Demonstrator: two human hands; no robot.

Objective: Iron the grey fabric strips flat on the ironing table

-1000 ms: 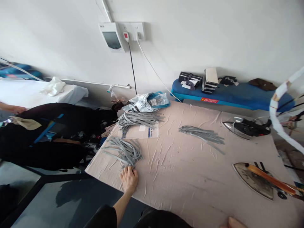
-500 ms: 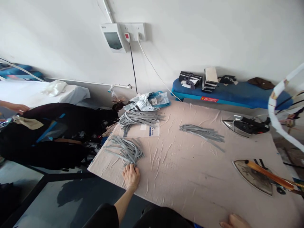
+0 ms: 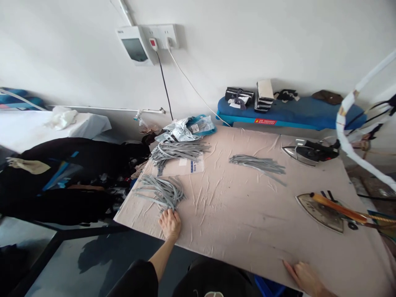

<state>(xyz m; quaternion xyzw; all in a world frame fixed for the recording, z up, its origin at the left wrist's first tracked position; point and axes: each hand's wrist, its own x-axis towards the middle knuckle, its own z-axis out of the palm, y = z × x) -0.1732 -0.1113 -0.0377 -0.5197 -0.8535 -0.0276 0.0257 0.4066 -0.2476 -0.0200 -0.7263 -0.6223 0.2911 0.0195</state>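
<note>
The left hand (image 3: 169, 224) is resting on the desk (image 3: 198, 214) edge, grip apart, touching grey strips (image 3: 161, 192) at twelve o'clock; the right hand (image 3: 305, 277) is lying open near the edge, bare cloth (image 3: 238, 231) stretching between them.

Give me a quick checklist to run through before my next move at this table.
Left hand at the pile of gray strips: ok, touching its near end.
Right hand: ok, resting on the pale-covered table, holding nothing.
Pile tidiness: not ok, its strips splay loosely.
Strip bundle on the packet and mid-table strip bundle: ok, both apart from the pile.
Black iron: ok, lying well away from the strips.
Black iron's heat: cannot tell.
</note>
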